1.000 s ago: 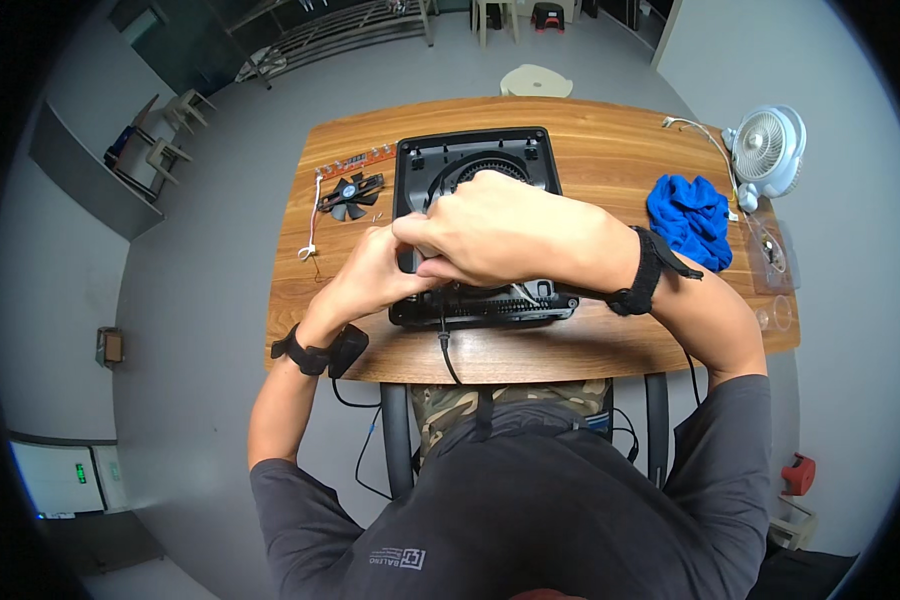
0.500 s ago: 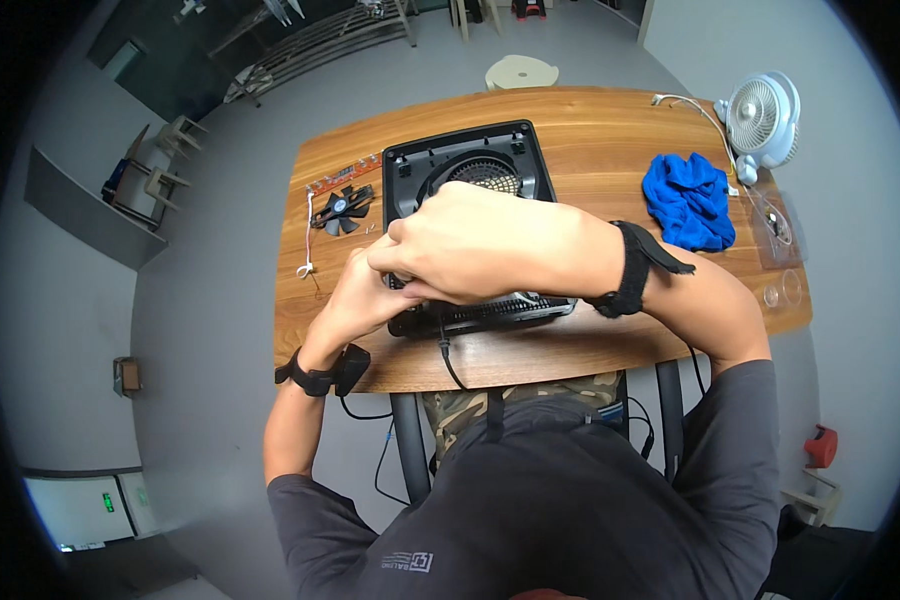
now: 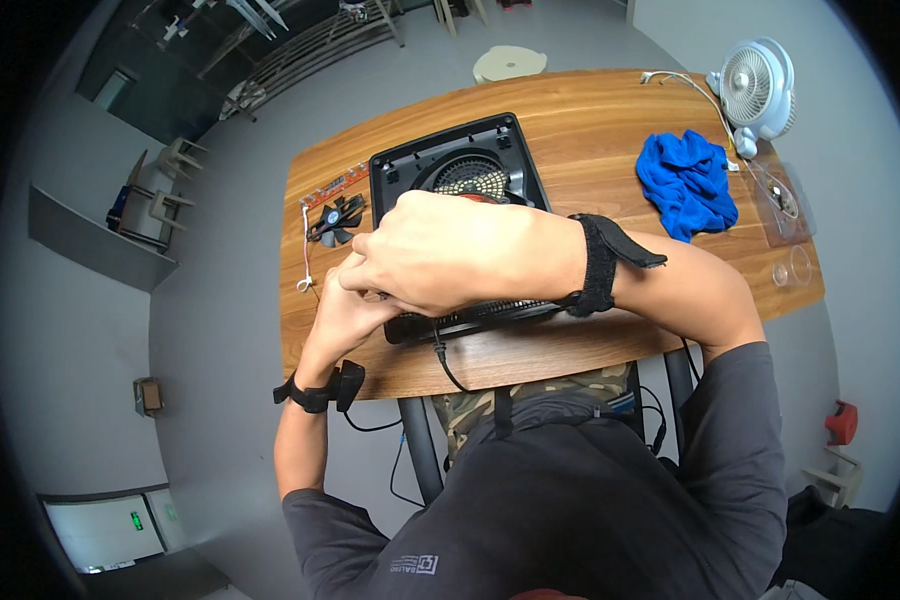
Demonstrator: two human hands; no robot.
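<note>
A black open appliance casing (image 3: 395, 160) with a round vent grille lies on the table in front of me. My right hand (image 3: 425, 250) crosses over its near part, fingers bent down and closed. Close against its fingertips, my left hand (image 3: 355, 305) has its fingers pinched at the casing's near left side. Whatever the two hands grip is hidden behind the fingers. A black-bladed cooling fan (image 3: 336, 220) rests left of the casing, below a narrow orange circuit board (image 3: 335, 185) with a white wire. A black power cord (image 3: 442, 352) leaves the casing's near edge.
A crumpled blue cloth (image 3: 687, 185) lies on the wooden table's (image 3: 590, 110) right side. Beyond it stands a small white fan (image 3: 755, 90). A clear plastic tray (image 3: 778, 205) and a clear cup (image 3: 796, 266) sit by the right edge. A pale stool (image 3: 510, 63) stands behind the table.
Both hands have shifted slightly left relative to the casing, staying together. More of the round grille now shows above my right hand. The whole view has turned a little.
</note>
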